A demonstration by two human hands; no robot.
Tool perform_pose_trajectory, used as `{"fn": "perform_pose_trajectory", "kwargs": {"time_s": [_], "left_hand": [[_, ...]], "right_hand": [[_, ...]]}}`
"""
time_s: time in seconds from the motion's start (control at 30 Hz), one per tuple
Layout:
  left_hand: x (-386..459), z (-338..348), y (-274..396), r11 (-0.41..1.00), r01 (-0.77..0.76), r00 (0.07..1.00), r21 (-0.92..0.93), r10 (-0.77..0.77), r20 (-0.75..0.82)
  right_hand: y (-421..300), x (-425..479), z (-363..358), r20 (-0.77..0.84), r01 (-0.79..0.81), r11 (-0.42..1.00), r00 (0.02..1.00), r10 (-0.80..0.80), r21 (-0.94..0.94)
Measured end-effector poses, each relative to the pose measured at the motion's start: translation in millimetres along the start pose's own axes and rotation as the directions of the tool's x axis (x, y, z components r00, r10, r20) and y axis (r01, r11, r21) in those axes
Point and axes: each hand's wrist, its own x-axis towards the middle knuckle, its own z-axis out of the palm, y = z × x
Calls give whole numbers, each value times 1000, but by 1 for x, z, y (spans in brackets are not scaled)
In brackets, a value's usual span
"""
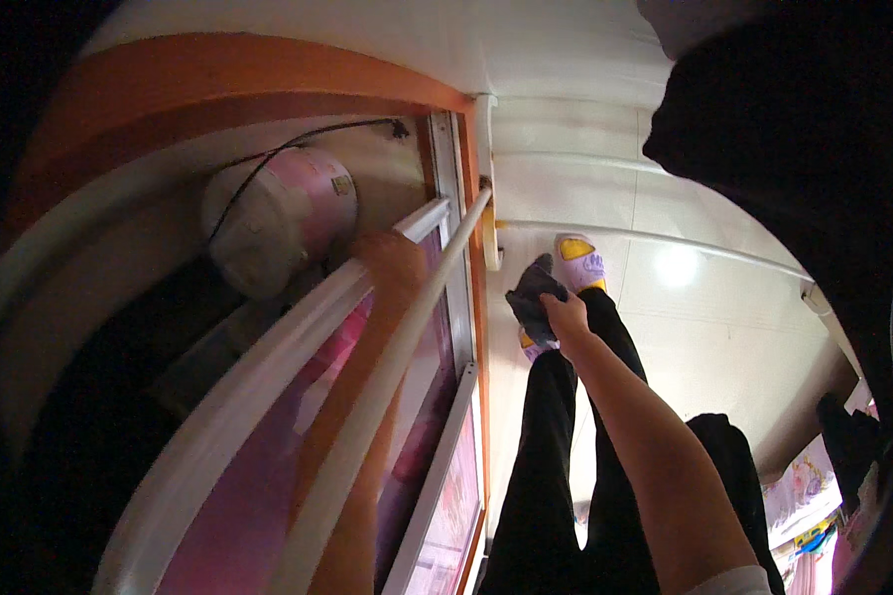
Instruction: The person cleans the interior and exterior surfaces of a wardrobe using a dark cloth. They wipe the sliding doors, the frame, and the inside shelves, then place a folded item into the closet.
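A dark grey cloth (533, 303) is bunched in my right hand (568, 316), which holds it above the floor near my slippers. The cloth hangs to the left of the fingers. On the left, my left hand (391, 256) lies over the edge of the white-framed window sash (290, 338). My left forearm passes behind a pale rail (394, 357). The fingers of that hand are dark and partly hidden beyond the frame, so their grip is unclear. Pinkish glass (245, 491) fills the sash.
An orange window surround (216, 71) curves across the upper left. Outside the opening lie a pink and white rounded object (283, 216) and a black cable (260, 175). Thin pale bars (640, 234) cross above the light floor (692, 342). Purple and yellow slippers (582, 264) are on my feet.
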Motion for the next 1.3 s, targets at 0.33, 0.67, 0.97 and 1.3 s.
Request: {"fn": "perform_pose_trajectory", "kwargs": {"time_s": [0.33, 0.67, 0.97, 1.3], "left_hand": [[5, -3, 6, 1000, 11, 998, -1, -11, 56], [12, 3, 12, 998, 40, 996, 43, -43, 79], [27, 15, 12, 994, 81, 994, 69, -85, 64], [30, 26, 10, 996, 67, 992, -61, -60, 112]], "right_hand": [[-14, 1, -3, -8, -11, 999, 1000, 10, -48], [-13, -26, 55, 446, 188, 977, 887, -125, -101], [7, 13, 168, 635, -271, 802, 755, -165, 531], [-102, -14, 171, 732, -368, 894, 678, 69, 256]]}}
